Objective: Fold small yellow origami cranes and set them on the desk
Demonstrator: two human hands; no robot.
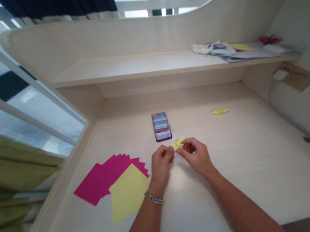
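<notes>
A small folded piece of yellow paper [179,142] is held between both hands near the middle of the desk. My left hand [162,165] pinches its left side between thumb and fingers. On the other side, my right hand [195,154] grips the right part with thumb and fingertips. Just beyond the hands lies a phone [161,126] with a lit, blurred screen. Fanned magenta sheets [108,176] rest left of my left hand, with yellow paper [129,192] overlapping them. Another folded yellow piece [220,111] lies farther back on the right.
A raised shelf [134,68] runs along the back of the desk [244,180], holding papers [239,51] and a red folded piece [270,39] at its right. A white plug [280,74] with a grey cable [294,123] sits at the right wall. Bars stand on the left.
</notes>
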